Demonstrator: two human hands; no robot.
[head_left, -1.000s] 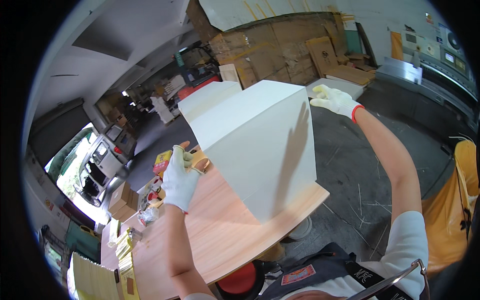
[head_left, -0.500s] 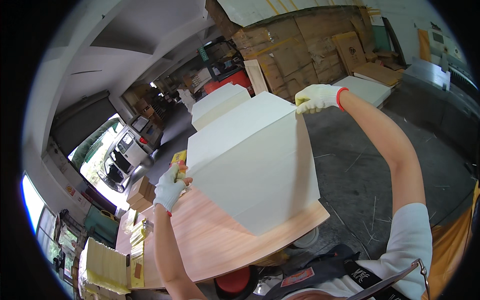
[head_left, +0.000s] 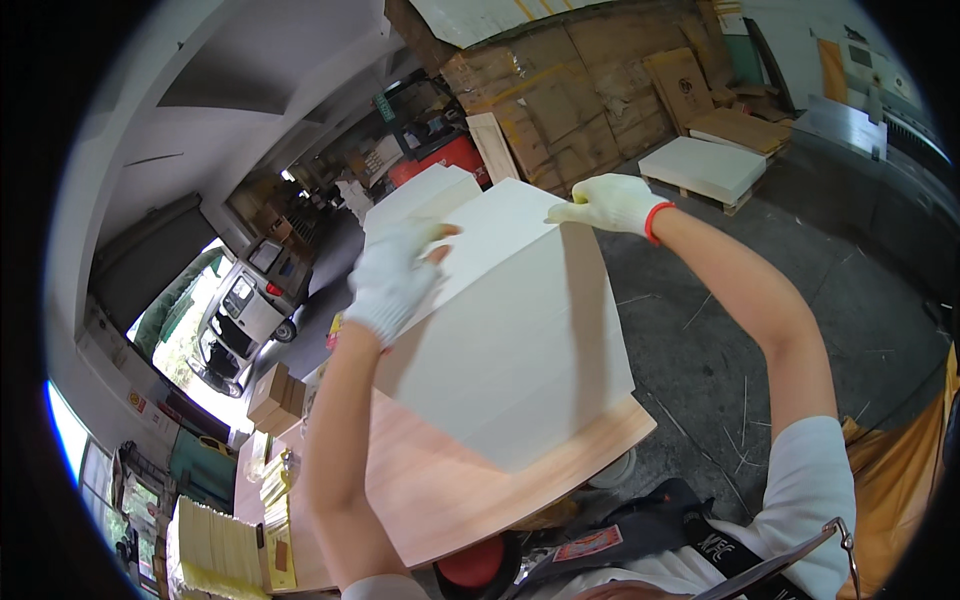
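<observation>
A tall block of stacked white sheets (head_left: 500, 360) stands on the wooden table in front of me. My right hand (head_left: 608, 205), in a white knitted glove with a red cuff, is closed at the far right corner of the block's top, thumb and fingers pinching the edge of the top sheet (head_left: 505, 225). Over the left part of the top hovers my left hand (head_left: 392, 280), gloved too, with bare thumb and forefinger tips apart. It is slightly blurred and nothing shows between its fingers.
The wooden table (head_left: 440, 480) carries yellow packets (head_left: 278, 515) and brown cartons (head_left: 272, 395) at the left. Behind the block stands another white stack (head_left: 425, 195). Far right, a white stack lies on a pallet (head_left: 700, 175). Large cardboard (head_left: 560, 90) lines the back; a van (head_left: 245, 310) stands outside.
My left hand has risen from beside the block's left edge and moved right, over its top. My right hand stays at the corner, its grip slightly shifted. The whole view has turned slightly.
</observation>
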